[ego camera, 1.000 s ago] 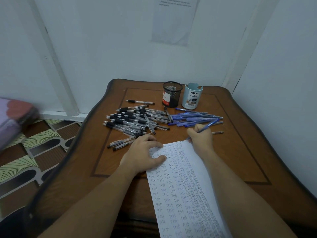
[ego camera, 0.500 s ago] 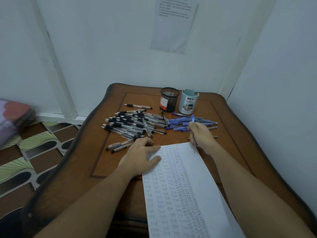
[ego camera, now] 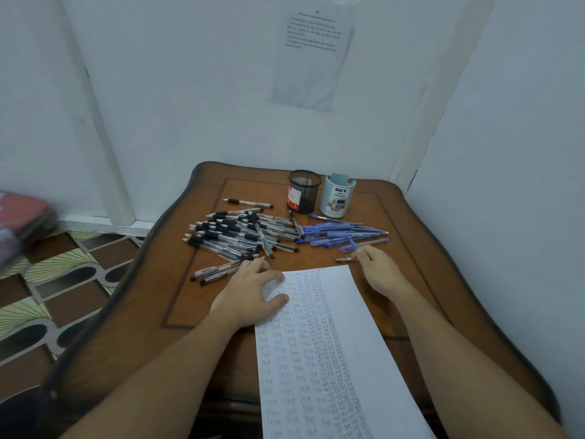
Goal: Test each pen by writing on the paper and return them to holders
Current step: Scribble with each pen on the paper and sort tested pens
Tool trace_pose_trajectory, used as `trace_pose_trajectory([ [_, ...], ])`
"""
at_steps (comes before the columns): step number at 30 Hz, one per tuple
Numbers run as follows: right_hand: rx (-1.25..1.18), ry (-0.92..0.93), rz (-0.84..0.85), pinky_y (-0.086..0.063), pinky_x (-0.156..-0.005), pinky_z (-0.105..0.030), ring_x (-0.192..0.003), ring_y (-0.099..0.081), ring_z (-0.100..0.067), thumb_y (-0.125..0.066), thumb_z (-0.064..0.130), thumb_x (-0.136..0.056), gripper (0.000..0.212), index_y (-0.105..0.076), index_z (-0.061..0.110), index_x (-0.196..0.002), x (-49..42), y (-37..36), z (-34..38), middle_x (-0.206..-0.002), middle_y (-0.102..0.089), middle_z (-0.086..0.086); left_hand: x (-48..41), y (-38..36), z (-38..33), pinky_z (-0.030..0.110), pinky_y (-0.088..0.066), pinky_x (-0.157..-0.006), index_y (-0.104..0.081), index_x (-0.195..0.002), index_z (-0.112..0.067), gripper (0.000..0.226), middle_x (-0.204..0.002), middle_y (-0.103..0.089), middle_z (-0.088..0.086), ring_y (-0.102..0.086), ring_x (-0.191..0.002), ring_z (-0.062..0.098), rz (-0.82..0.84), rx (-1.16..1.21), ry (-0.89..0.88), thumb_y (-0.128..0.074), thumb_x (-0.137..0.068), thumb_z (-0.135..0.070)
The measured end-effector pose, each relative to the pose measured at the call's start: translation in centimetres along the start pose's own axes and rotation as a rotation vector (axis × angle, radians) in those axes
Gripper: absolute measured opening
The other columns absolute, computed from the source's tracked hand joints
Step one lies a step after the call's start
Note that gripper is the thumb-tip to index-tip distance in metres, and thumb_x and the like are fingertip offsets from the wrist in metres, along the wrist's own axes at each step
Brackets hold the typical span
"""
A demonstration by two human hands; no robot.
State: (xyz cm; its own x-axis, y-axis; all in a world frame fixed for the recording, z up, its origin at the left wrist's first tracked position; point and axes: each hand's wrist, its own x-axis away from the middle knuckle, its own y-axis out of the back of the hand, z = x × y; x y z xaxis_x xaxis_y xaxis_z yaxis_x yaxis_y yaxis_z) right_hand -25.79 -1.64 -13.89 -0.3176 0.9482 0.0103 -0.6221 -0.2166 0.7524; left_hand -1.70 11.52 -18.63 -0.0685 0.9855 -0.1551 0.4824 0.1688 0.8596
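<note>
A wooden table stands in a white corner. The left hand rests on the near-left part of the paper, fingers loosely spread. The paper is covered in small handwriting. To its right, the right hand pinches a blue pen at its fingertips. Between the hands and the far holders lie black pens on the left and blue pens on the right. The black mesh holder and pale blue holder stand side by side. A printed notice hangs on the wall.
</note>
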Motion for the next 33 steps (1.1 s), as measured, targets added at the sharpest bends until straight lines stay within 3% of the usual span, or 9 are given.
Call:
trace_pose_trajectory([
  [4,0.238,-0.01,-0.096,-0.054,-0.09,-0.045,-0.096,-0.063,-0.026,-0.045,0.025,-0.106,0.026,-0.065,0.015,-0.119,0.0,0.1,-2.0,-0.109,-0.068,-0.007,0.0,-0.2,0.1,0.027,-0.033,-0.097,-0.062,-0.13,-0.03,0.046,-0.124,-0.049,-0.013,-0.038,-0.116,0.006,-0.035,0.009,-0.002,-0.061,-0.09,-0.053],
  [8,0.575,-0.037,-0.216,-0.051,-0.096,-0.036,-0.11,-0.058,-0.025,-0.044,0.028,-0.106,0.032,-0.064,0.018,-0.129,0.7,0.7,-3.6,-0.122,-0.06,-0.01,0.0,-0.3,0.1,0.024,-0.03,-0.098,-0.061,-0.133,-0.031,0.05,-0.127,-0.049,-0.014,-0.037,-0.119,0.004,-0.034,-0.003,0.018,-0.059,-0.09,-0.057],
  [12,0.764,-0.07,-0.142,-0.042,-0.104,-0.038,-0.121,-0.051,-0.023,-0.038,0.028,-0.106,0.037,-0.058,0.024,-0.138,1.1,1.0,-5.0,-0.131,-0.054,-0.008,0.0,-0.3,0.1,0.026,-0.031,-0.101,-0.06,-0.133,-0.033,0.051,-0.127,-0.047,-0.016,-0.036,-0.12,0.004,-0.031,-0.002,0.028,-0.058,-0.09,-0.059],
  [17,0.551,-0.078,-0.23,-0.04,-0.106,-0.046,-0.117,-0.054,-0.026,-0.047,0.031,-0.103,0.033,-0.068,0.018,-0.125,0.3,1.0,-4.4,-0.126,-0.059,-0.011,-0.1,-0.3,0.1,0.025,-0.03,-0.097,-0.06,-0.133,-0.034,0.051,-0.125,-0.047,-0.016,-0.037,-0.118,0.003,-0.029,-0.012,0.031,-0.057,-0.089,-0.06],
  [21,0.387,-0.091,-0.216,-0.033,-0.112,-0.051,-0.131,-0.047,-0.033,-0.046,0.029,-0.105,0.036,-0.06,0.024,-0.138,-1.2,0.8,-3.0,-0.143,-0.051,-0.014,-0.2,-0.4,0.1,0.024,-0.028,-0.095,-0.06,-0.132,-0.033,0.051,-0.125,-0.047,-0.016,-0.035,-0.117,0.003,-0.037,-0.01,0.026,-0.058,-0.089,-0.059],
  [26,0.49,-0.159,-0.187,-0.03,-0.11,-0.046,-0.127,-0.047,-0.028,-0.052,0.032,-0.104,0.027,-0.07,0.03,-0.124,-3.2,0.6,-2.2,-0.135,-0.053,-0.009,-0.2,-0.5,0.3,0.023,-0.027,-0.093,-0.06,-0.132,-0.034,0.051,-0.126,-0.047,-0.016,-0.034,-0.115,0.003,-0.037,-0.015,0.027,-0.058,-0.089,-0.06],
  [30,0.574,-0.05,-0.208,-0.032,-0.106,-0.046,-0.121,-0.048,-0.027,-0.058,0.027,-0.101,0.017,-0.073,0.031,-0.106,-3.4,0.7,-2.1,-0.125,-0.055,-0.007,-0.4,-0.5,0.3,0.024,-0.027,-0.091,-0.06,-0.131,-0.034,0.05,-0.125,-0.047,-0.017,-0.034,-0.113,0.002,-0.033,-0.016,0.028,-0.057,-0.089,-0.061],
  [33,0.715,0.101,-0.118,-0.033,-0.106,-0.043,-0.124,-0.044,-0.025,-0.05,0.026,-0.104,0.018,-0.067,0.03,-0.11,-3.4,0.8,-2.3,-0.127,-0.052,-0.007,-0.3,-0.5,0.2,0.024,-0.026,-0.091,-0.06,-0.132,-0.034,0.05,-0.125,-0.047,-0.016,-0.034,-0.114,0.002,-0.039,-0.022,0.027,-0.057,-0.089,-0.06],
])
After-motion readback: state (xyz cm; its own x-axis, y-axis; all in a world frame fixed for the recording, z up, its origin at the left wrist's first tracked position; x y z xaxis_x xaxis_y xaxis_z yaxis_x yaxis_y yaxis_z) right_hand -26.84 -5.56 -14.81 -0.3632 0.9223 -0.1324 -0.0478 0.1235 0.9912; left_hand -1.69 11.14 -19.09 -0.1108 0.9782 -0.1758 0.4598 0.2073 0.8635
